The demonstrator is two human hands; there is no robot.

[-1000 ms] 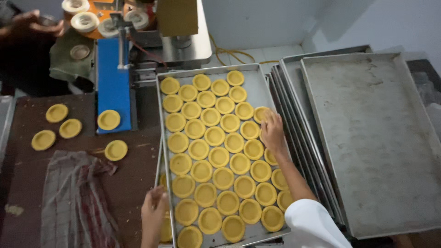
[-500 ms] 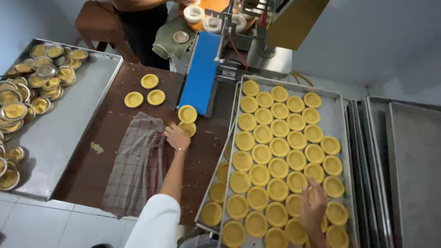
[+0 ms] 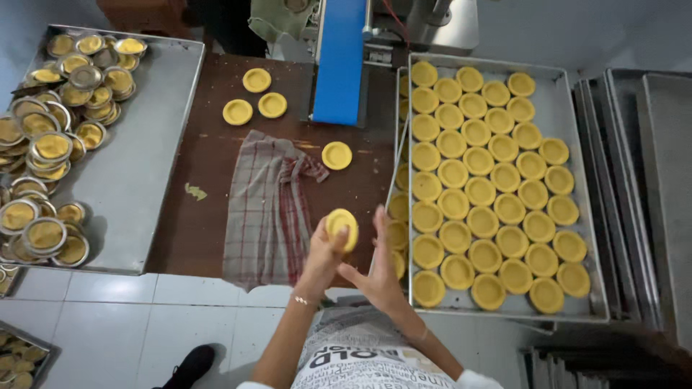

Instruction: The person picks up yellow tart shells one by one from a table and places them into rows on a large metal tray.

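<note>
One yellow tart shell (image 3: 342, 225) sits gripped in the left hand (image 3: 328, 248), while the right hand (image 3: 375, 270) hovers released beside the baking tray (image 3: 569, 137).

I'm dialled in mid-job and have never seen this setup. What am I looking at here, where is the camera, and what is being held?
The picture comes from a camera worn on the person's head, looking straight down at their two bare hands; there is no robot. The left hand has a grip on one round yellow pastry shell. The right hand is open beside it, holding nothing. On the right, a metal baking tray is filled with rows of the same shells. On the brown table lie a checked cloth and four loose shells. A blue conveyor ends at the table's far edge. On the left, another tray holds round metal moulds.
</note>
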